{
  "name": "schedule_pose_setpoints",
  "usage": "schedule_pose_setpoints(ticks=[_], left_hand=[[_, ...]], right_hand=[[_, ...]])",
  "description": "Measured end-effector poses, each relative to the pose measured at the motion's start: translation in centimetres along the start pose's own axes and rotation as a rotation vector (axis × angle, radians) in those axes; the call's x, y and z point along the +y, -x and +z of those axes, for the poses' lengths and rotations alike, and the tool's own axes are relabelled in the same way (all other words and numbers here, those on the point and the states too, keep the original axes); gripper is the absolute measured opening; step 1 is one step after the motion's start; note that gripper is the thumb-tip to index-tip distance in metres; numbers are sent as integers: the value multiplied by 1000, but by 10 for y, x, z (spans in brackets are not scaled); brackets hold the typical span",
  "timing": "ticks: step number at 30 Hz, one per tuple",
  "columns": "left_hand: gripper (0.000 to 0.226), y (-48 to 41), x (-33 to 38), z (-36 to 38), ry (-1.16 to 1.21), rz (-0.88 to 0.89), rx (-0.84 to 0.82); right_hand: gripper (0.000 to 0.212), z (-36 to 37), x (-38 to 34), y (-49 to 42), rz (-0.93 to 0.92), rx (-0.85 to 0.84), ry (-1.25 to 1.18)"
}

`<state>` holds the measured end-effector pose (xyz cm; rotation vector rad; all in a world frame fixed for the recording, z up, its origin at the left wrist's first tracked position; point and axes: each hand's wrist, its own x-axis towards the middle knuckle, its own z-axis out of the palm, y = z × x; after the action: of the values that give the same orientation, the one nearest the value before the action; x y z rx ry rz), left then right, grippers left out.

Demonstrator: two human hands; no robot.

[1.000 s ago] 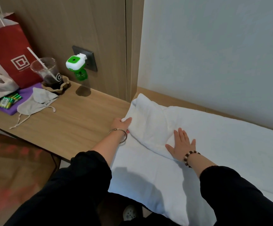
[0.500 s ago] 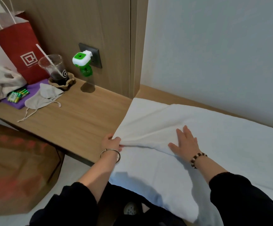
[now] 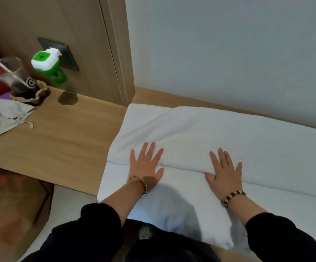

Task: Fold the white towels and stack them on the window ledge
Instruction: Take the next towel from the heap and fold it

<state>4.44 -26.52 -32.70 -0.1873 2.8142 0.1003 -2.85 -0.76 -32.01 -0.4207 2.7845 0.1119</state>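
On ledge (image 3: 74, 148), both hands flat on towel (image 3: 191, 129).

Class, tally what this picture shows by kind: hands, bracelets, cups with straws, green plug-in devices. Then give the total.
Hands: 2, left hand, right hand
Bracelets: 2, metal bangle, beaded bracelet
Cups: 1, plastic cup
Plug-in devices: 1, green plug-in
Total: 6
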Motion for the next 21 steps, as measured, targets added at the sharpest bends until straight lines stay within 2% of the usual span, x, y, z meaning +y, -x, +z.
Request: schedule_pose_setpoints(ticks=[3,6,13,18,19,21], left_hand=[[65,-16,1,-4,0,-7,15],[64,-38,1,-9,3,-18,34],[54,-82,2,-20,-1,-38,109],[55,-82,1,-24,46,-67,169],[53,-78,0,-28,114,-81,217],[39,-69,-3,-38,195,-102,449]], right_hand=[[87,2,3,-14,0,45,-24],[87,-2,9,-36,-2,68,-27],[68,-16,18,-83,-22,99,-50],[63,-21,21,-87,-57,109,-72],[61,-24,22,-86,-66,102,-80],[55,-36,24,-82,-87,83,-121]])
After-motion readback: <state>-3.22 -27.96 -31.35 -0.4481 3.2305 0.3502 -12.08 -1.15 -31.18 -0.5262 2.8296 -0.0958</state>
